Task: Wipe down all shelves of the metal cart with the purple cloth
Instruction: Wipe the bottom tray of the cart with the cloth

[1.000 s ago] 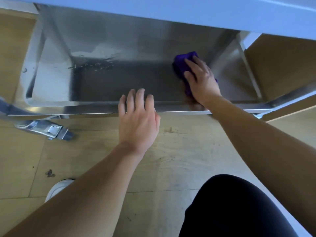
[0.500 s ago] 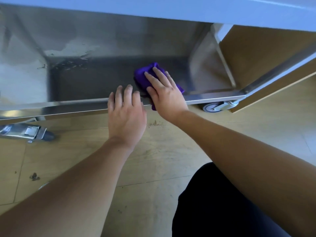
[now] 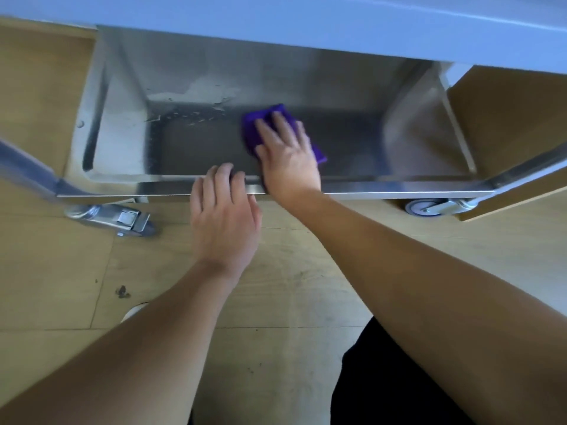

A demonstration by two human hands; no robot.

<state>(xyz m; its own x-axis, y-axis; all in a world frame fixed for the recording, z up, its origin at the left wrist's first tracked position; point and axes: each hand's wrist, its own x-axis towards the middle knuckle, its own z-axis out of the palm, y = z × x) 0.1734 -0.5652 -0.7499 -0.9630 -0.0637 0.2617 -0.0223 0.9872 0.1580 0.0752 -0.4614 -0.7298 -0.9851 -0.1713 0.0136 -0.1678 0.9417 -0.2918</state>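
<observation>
The bottom shelf [image 3: 352,139] of the metal cart is a shiny steel tray close to the floor. My right hand [image 3: 288,151] lies flat on the purple cloth [image 3: 254,130] and presses it onto the shelf near the middle. Only the cloth's far and right edges show past the fingers. My left hand [image 3: 224,216] rests on the shelf's front rim [image 3: 383,191], fingers curled over it, just left of my right wrist. White smears and streaks [image 3: 190,102] sit at the shelf's back left.
An upper shelf [image 3: 306,23] of the cart overhangs the top of the view. Caster wheels stand at the front left [image 3: 122,219] and front right [image 3: 429,207]. Wooden floor [image 3: 291,286] lies in front, with my dark-clothed knee [image 3: 383,378] low right.
My right hand has slid the cloth from the shelf's right end to the front rim, and then back towards the middle. My left hand stays on the front rim.
</observation>
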